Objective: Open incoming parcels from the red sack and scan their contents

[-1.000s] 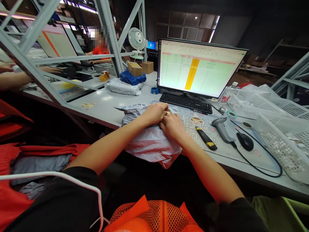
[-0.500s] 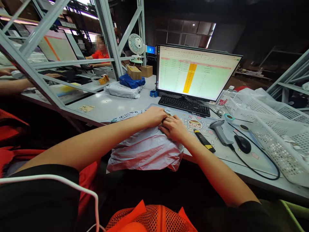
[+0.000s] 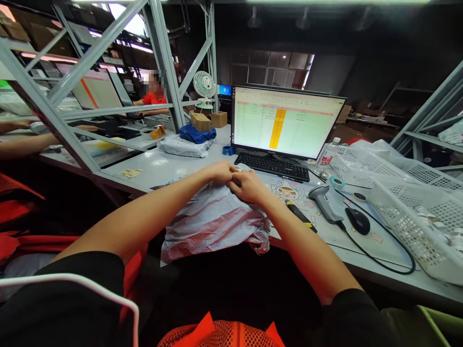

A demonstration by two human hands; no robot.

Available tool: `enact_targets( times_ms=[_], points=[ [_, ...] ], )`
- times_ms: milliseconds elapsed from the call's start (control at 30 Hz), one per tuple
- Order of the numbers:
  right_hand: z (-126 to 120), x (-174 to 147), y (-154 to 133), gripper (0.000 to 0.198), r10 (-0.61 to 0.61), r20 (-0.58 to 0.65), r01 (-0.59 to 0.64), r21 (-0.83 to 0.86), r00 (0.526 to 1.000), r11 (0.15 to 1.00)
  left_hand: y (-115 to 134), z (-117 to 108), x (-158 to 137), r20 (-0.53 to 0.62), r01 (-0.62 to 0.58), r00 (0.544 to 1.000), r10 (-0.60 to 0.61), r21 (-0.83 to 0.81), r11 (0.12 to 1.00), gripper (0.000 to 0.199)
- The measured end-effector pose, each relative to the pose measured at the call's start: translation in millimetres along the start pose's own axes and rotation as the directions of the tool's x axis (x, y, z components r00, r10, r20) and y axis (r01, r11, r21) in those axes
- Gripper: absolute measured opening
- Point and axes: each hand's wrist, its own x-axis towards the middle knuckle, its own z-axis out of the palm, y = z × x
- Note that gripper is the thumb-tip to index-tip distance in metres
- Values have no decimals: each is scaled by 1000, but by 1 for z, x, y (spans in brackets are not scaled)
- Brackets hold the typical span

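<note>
A pale plastic mailing bag (image 3: 210, 221) lies across the desk's front edge, its near part hanging over and wrinkled. My left hand (image 3: 222, 172) is closed on its far edge. Right beside it, my right hand (image 3: 248, 185) has its fingers curled against the same edge, touching the left fingers. The fingertips and the bit of plastic beneath them are mostly hidden. The bag's right corner is bunched up below my right wrist.
Behind the hands stand a keyboard (image 3: 273, 165) and a monitor (image 3: 285, 120). To the right lie a box cutter (image 3: 301, 216), a barcode scanner (image 3: 327, 205), a mouse (image 3: 358, 220) and white baskets (image 3: 415, 231). Wrapped parcels (image 3: 186, 145) sit at the left. A co-worker (image 3: 154, 91) sits beyond the rack.
The view has tilted, so the desk items sit lower. Both hands have shifted slightly left, still together on the bag. The bag's right corner looks more crumpled.
</note>
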Motion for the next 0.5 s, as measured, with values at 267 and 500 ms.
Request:
enact_targets(
  times_ms=[267,500],
  points=[
    [7,1,-13,37,37,4,-36,-198,999,980,30,10,-25,-375,106,926,30,337,935,38],
    [29,6,-21,41,176,21,-168,-200,984,965,13,29,6,-488,453,809,-327,166,876,45]
  ],
)
